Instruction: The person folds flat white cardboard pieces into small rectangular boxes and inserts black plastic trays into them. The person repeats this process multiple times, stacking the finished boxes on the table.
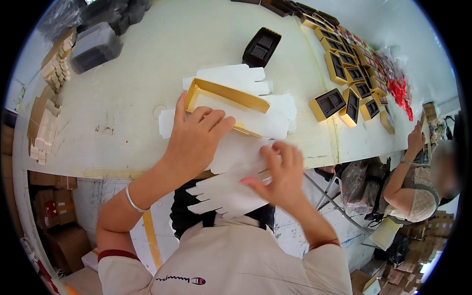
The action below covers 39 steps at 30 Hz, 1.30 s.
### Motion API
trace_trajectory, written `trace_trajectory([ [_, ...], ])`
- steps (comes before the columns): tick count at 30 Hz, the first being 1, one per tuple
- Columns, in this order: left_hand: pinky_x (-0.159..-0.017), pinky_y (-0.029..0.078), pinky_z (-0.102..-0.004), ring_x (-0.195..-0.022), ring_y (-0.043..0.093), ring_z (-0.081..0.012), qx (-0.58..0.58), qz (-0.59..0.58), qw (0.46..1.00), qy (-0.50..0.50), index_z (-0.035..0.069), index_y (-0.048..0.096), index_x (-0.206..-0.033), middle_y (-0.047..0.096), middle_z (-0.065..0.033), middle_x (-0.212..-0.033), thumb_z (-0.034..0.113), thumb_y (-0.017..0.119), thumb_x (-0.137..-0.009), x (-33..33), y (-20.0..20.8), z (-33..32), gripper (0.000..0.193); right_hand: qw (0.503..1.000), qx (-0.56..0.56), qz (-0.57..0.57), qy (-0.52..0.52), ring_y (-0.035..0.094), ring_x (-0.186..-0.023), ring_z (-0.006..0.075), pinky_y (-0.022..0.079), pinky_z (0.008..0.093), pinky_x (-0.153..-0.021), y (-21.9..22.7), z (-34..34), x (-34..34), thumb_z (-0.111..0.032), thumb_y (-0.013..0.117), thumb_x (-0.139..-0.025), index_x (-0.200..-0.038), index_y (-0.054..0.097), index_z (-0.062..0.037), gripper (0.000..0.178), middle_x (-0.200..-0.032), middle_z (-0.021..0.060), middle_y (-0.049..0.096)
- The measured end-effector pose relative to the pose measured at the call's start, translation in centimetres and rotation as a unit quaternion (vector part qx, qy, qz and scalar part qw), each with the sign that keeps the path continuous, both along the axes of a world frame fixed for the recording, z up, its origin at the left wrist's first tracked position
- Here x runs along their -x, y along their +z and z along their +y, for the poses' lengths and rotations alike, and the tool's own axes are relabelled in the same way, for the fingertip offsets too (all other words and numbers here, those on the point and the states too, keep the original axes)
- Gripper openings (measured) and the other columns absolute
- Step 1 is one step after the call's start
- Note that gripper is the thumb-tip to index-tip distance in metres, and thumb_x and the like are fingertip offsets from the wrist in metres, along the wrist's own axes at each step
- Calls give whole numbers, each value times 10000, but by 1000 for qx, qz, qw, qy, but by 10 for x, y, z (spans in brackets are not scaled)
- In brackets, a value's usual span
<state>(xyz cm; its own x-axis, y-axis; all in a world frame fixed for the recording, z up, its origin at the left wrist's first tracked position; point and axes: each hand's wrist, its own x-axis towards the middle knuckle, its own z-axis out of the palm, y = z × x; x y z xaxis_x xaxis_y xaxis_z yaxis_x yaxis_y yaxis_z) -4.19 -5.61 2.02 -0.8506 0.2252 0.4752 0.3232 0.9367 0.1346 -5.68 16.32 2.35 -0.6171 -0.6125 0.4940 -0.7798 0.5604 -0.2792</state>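
Note:
On the table in front of me stands a partly folded gold carton [231, 93], long and narrow, with its walls raised around a pale inside. My left hand [199, 130] is closed over its near left corner, fingers curled across the near wall. Beneath the carton lie white flat carton blanks [282, 118] with notched edges. More white blanks [221, 191] reach over the table's near edge toward my lap. Slightly blurred, my right hand [282, 172] hovers at these near blanks with thumb and fingers apart, and nothing shows in it.
A black plastic insert tray [262, 46] lies beyond the carton. Many gold boxes with black inserts [328, 104] crowd the right side, beside red ribbon [400, 93]. At the left are stacked dark plastic trays [96, 46] and cardboard pieces [44, 128]. Another person [413, 191] sits at the right.

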Motion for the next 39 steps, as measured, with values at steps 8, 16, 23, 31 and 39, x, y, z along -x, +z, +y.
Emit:
trace_trajectory([
  [8,-1094,231,-572,-909,573,-187,-87,8,996,-8,114,633,-955,630,-9,-919,53,610,-822,1,1,-3,148,946,234,-213,-77,497,-909,215,411,309,-830,-67,22,-47,8,730,-752,-972,508,-39,317,-992,119,523],
  [16,-1103,279,-484,-881,637,-187,-276,225,930,87,54,638,-958,689,-48,-930,39,603,-868,-18,52,-58,98,960,204,-189,22,518,-899,139,430,273,-827,69,33,61,84,672,-758,-978,537,-30,282,-941,40,546],
  [23,-1103,251,-556,-896,638,-229,-213,206,951,85,42,602,-934,682,-85,-928,-28,543,-843,-71,64,-50,129,992,-13,107,58,555,-1027,302,456,396,-855,61,-59,134,-195,719,-803,-1196,530,-67,454,-1113,149,566],
  [31,-1100,244,-577,-900,628,-249,-261,136,953,73,58,604,-889,680,-85,-917,72,559,-898,-103,25,-49,48,975,7,-222,-21,363,-1268,489,377,464,-1015,-4,20,9,-350,731,-799,-1425,351,-61,787,-1389,350,319],
  [39,-1084,272,-596,-913,626,-254,-267,207,933,121,63,586,-888,679,-88,-918,37,543,-874,-117,40,-60,52,991,-13,-132,-21,402,-1218,507,411,480,-977,-19,-89,55,-491,663,-820,-1399,412,-68,760,-1374,396,290],
])
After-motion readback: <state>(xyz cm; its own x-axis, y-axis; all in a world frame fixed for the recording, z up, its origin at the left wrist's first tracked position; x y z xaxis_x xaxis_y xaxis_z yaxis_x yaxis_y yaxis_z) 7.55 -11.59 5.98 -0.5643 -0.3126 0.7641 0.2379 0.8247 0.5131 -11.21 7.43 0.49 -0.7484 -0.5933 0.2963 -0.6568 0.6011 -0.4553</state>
